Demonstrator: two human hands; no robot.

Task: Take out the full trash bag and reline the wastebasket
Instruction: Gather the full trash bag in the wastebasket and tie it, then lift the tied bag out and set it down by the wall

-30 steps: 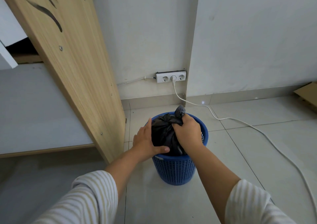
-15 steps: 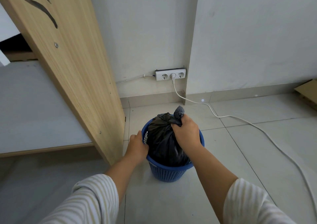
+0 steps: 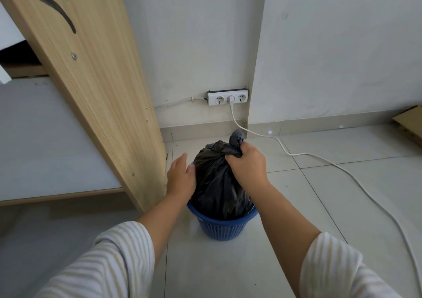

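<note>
A full black trash bag (image 3: 217, 185), tied at the top, stands most of the way out of a small blue mesh wastebasket (image 3: 222, 228) on the tiled floor. My right hand (image 3: 247, 166) grips the bag's bunched neck just below the knot. My left hand (image 3: 181, 177) is at the bag's left side with its fingers straight, by the basket's left rim. The basket's far rim is hidden behind the bag.
A wooden furniture panel (image 3: 96, 87) slants down just left of the basket. A white power strip (image 3: 227, 97) sits low on the wall, and its white cable (image 3: 342, 172) runs across the floor to the right. Cardboard (image 3: 408, 124) lies at the far right.
My right hand has pulled the bag upward, so more of it shows above the rim. My left hand left the bag's side for the basket's rim, then opened beside the bag.
</note>
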